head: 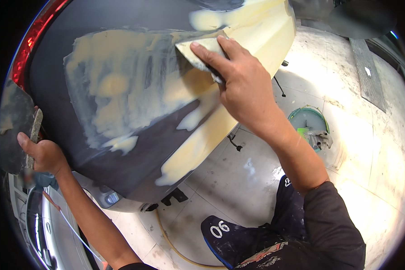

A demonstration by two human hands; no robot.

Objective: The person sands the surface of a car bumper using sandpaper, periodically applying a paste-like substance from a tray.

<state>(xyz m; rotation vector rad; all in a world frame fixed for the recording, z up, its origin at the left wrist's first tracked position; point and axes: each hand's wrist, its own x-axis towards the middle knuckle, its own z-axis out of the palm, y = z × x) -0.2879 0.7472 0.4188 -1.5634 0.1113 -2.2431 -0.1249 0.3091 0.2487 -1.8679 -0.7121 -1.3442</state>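
Note:
My right hand (238, 72) grips a flat filler spreader (202, 50), its edge laid against the upper right of a broad coat of body filler (128, 77) on the dark car body panel (148, 152). The filler looks streaky and thin in its middle, with thicker yellowish spots. Further pale filler patches (185, 155) run along the panel's lower right edge. At the far left, my left hand (45, 152) holds a dark, flat putty board (15, 125) by its worn handle, beside the panel. Some filler sits on the board's left part.
A red tail light (27, 44) borders the panel at upper left. On the tiled floor stands a green-rimmed bucket (308, 114) of cloudy water with a grey cloth over its rim. A yellowish hose (168, 239) curves along the floor. Wire connectors (238, 147) hang below the panel. Another car (54, 229) is at lower left.

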